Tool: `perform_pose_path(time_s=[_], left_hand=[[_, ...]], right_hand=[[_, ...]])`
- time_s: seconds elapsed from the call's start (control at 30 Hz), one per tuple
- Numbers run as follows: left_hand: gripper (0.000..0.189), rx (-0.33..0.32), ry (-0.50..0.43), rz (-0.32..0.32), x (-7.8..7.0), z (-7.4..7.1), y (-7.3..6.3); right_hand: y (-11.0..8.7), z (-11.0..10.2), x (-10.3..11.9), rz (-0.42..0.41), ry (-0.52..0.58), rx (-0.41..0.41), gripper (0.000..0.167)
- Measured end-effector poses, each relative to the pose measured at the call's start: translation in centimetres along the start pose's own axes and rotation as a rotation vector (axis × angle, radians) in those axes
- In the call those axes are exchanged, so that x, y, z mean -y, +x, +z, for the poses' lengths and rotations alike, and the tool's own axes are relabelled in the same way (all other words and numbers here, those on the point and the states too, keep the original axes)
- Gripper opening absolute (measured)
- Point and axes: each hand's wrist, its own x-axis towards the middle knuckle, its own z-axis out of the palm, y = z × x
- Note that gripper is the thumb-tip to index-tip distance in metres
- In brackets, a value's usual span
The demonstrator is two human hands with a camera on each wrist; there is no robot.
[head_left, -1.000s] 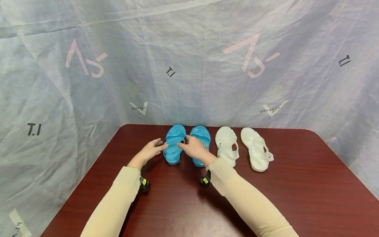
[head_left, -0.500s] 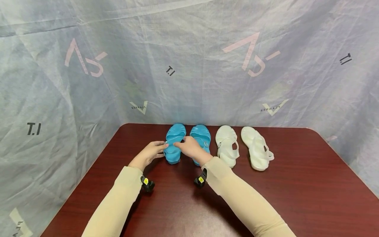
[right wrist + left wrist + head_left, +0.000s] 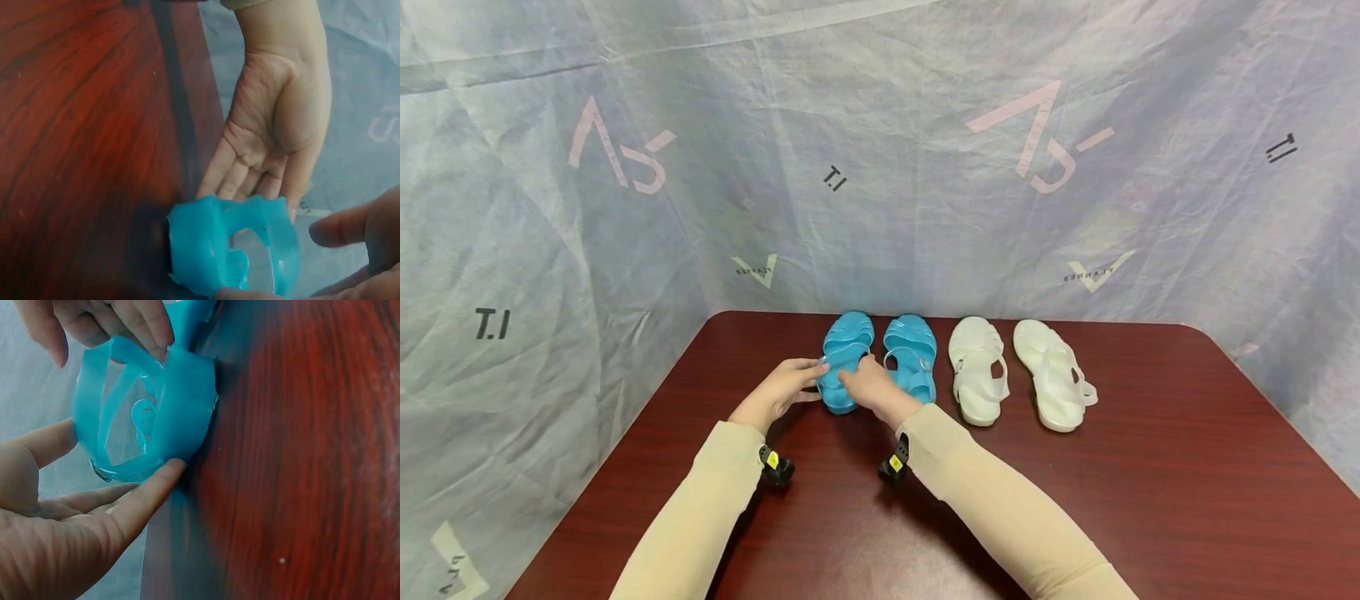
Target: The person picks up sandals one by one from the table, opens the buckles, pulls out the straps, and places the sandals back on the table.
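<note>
While both hands are attending to the left blue sandal (image 3: 841, 360), the deciding relation is its position directly between them. It is lying sole-down at the far side of the table (image 3: 1187, 467), its long axis running near to far, toe at the far edge and leaning slightly right, heel facing the person.

The left hand (image 3: 778, 390) is bearing on the sandal's left flank with fingers extended: the thumb is touching the strap (image 3: 92, 387) above, and a fingertip is touching the side low down, close to the tabletop. The fingers are not curling round it.

The right hand (image 3: 877, 385) is occupying the gap between this sandal and the right blue sandal (image 3: 913, 362). Its fingertips are appearing to touch the right flank by the heel; its thumb is standing apart from the strap, so no grip is showing.

Neither hand is clearly nearer. In my judgement, any lift is depending on the two hands pressing inward across the short axis, with the right hand having less room.

Well to the right, the left white sandal (image 3: 976, 367) and the right white sandal (image 3: 1052, 379) are lying untouched.
</note>
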Motion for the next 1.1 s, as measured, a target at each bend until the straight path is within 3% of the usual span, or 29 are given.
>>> perform_pose_path(time_s=[0.6,0.87,1.1], left_hand=[[0.063,-0.045,0.003,-0.01,0.2,0.3,-0.2],[0.052,-0.058,-0.061,0.006,0.6,1.2,0.1],[0.054,-0.107,-0.075,-0.021,0.7,1.4,0.0]], right_hand=[[0.3,0.9,-0.9,0.014,0.215,-0.047,0.055],[0.1,1.5,-1.6,-0.011,0.19,-0.122,0.054],[0.1,1.7,-2.0,-0.022,0.253,-0.132,0.054]])
